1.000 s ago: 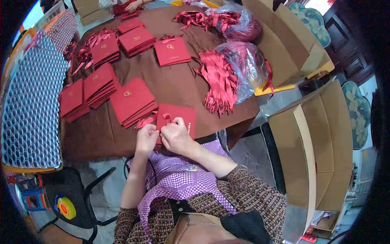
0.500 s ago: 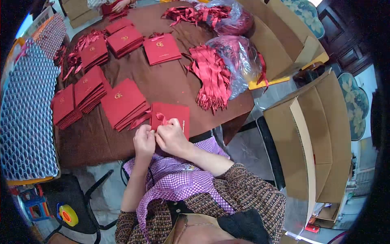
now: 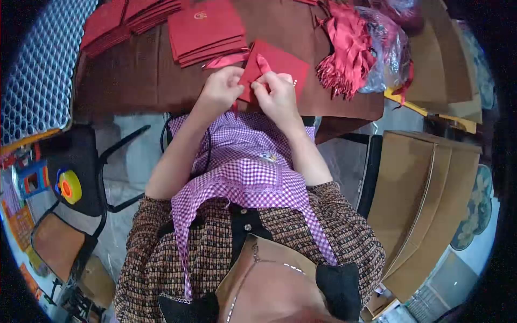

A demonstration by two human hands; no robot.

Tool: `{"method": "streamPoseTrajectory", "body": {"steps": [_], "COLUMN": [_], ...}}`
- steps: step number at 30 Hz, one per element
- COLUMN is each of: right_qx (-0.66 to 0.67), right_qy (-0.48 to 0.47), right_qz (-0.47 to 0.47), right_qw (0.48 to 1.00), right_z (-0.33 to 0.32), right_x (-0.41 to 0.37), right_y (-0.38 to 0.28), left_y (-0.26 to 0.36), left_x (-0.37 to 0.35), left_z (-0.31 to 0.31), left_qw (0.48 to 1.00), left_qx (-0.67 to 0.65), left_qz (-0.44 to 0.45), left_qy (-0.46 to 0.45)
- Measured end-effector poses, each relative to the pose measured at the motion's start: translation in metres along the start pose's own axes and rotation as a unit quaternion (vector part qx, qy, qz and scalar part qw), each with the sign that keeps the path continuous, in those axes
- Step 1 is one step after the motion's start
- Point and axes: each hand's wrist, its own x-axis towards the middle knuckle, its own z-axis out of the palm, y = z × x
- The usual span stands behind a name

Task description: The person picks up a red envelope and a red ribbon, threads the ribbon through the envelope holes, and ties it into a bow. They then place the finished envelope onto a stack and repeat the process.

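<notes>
A red card or bag lies tilted at the table's front edge, with a red ribbon on its face. My right hand is closed in a pinch at the ribbon's lower end, over the card. At the card's left edge is my left hand, its fingers curled and close together; whatever they hold is too small to make out. A short ribbon end hangs below the card between the hands. Just to the left lies a stack of red cards with gold lettering, a loose ribbon at its lower corner.
More red stacks lie at the back left of the brown-covered table. A bundle of red ribbons and a plastic bag are on the right. Open cardboard boxes stand at the right, a black chair at the left.
The view has tipped down, so the table sits higher in it. My left hand has moved apart from my right hand. The card is turned more at an angle.
</notes>
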Motion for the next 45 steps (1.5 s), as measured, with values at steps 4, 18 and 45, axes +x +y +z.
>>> {"method": "streamPoseTrajectory", "body": {"steps": [4, 18, 45], "right_qx": [0.007, -0.016, -0.053], "right_qy": [-0.007, -0.009, -0.008], "right_qz": [0.017, -0.036, -0.134], "right_qw": [1.0, 0.999, 0.99], "right_z": [-0.002, 0.0, 0.004], "right_x": [0.001, 0.002, 0.001], "right_y": [-0.003, -0.004, -0.009], "left_y": [0.007, -0.012, 0.019], "left_x": [-0.005, -0.001, -0.01], "left_z": [-0.003, 0.0, 0.009], "left_qw": [1.0, 1.0, 0.965], "left_qx": [-0.01, -0.014, 0.246], "left_qz": [0.001, 0.015, 0.057], "left_qy": [-0.024, -0.006, 0.068]}}
